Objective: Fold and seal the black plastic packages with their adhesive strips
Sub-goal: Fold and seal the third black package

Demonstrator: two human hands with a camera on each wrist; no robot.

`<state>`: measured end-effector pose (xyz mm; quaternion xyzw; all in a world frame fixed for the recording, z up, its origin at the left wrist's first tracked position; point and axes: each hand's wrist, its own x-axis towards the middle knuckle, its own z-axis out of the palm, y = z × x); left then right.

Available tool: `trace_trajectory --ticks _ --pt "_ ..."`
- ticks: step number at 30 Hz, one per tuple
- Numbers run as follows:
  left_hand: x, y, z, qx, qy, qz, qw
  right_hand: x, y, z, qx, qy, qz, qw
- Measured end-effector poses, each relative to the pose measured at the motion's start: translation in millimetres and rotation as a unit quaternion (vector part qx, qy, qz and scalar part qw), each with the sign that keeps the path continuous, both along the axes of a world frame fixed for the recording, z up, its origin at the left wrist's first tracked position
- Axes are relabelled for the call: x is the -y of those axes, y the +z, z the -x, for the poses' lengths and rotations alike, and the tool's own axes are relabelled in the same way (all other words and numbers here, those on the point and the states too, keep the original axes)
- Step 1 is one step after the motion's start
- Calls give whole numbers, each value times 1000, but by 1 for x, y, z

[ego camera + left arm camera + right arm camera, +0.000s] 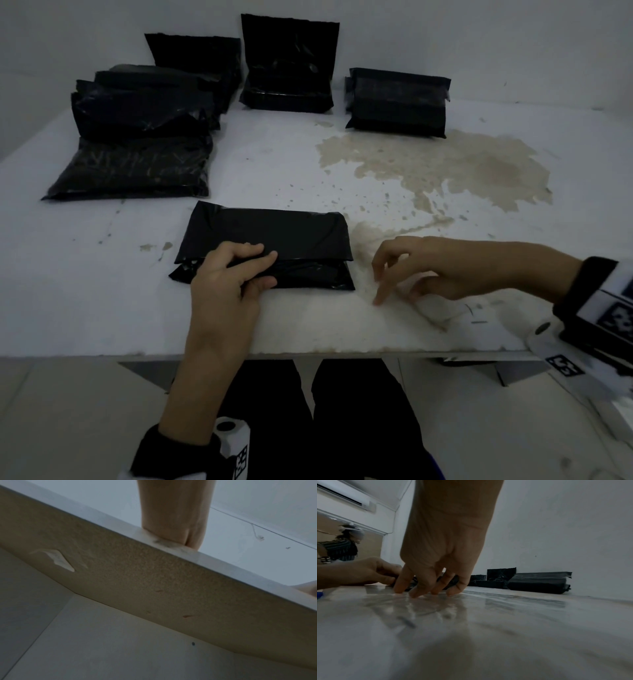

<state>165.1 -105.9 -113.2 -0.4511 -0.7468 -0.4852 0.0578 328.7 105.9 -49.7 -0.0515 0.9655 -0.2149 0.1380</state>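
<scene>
White bench (102, 274), head view: its surface carries a broad tan stain (445, 168) toward the far right and scattered specks across the middle. Against the wall along the far edge stand or lie several black plastic packages: a pile of packages (137, 137) at the far left corner, reaching forward along the left edge; an upright package (287, 65) near the middle of the far edge, its open top flap leaning on the wall; and a folded package (397, 99) lying flat to its right, well apart from the others. The folded package in work (267, 243) lies near the front edge, just left of centre, with its upper flap turned down over the body. The left hand (226, 277) grips this package at its front left part, thumb beneath the flap edge and fingers (253, 253) curled over the top. The right hand (438, 270) is beside the package's right end, apart from it, fingers loosely spread and bent downward, holding nothing; in the right wrist view its fingertips (418, 593) touch the glossy bench surface. The left wrist view shows only the forearm crossing the bench's front edge and the underside of the board.
</scene>
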Motion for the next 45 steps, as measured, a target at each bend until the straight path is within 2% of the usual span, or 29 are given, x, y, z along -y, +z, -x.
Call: trace_trajectory --ticks 5,8,10,12,14,19,26,30,36,40,45 --pt "0 -1 1 -10 13 12 1000 5 7 12 86 18 -84 993" --pt "-1 -1 1 0 14 6 1000 9 12 21 98 47 -144 984" --pt "-1 -1 0 -5 14 2 1000 8 12 22 95 45 -122 987" --pt "-2 -2 1 -16 18 5 1000 7 11 20 84 22 -44 995" --pt "-2 -3 1 -6 22 5 1000 8 9 17 89 19 -4 996" --pt "-1 -6 4 -20 23 14 999 7 5 16 102 47 -31 993" --pt "-1 -6 4 -26 23 15 999 7 0 16 63 92 -98 989" --pt "-1 -6 4 -37 25 15 999 10 -2 18 22 119 -101 987" --pt "-1 -6 4 -38 23 15 999 14 -11 17 -130 196 -189 953" --pt "0 -5 3 -36 21 15 999 17 -16 15 -145 204 -240 938" --pt "-1 -4 1 -22 22 10 999 14 -16 10 -168 199 -243 934"
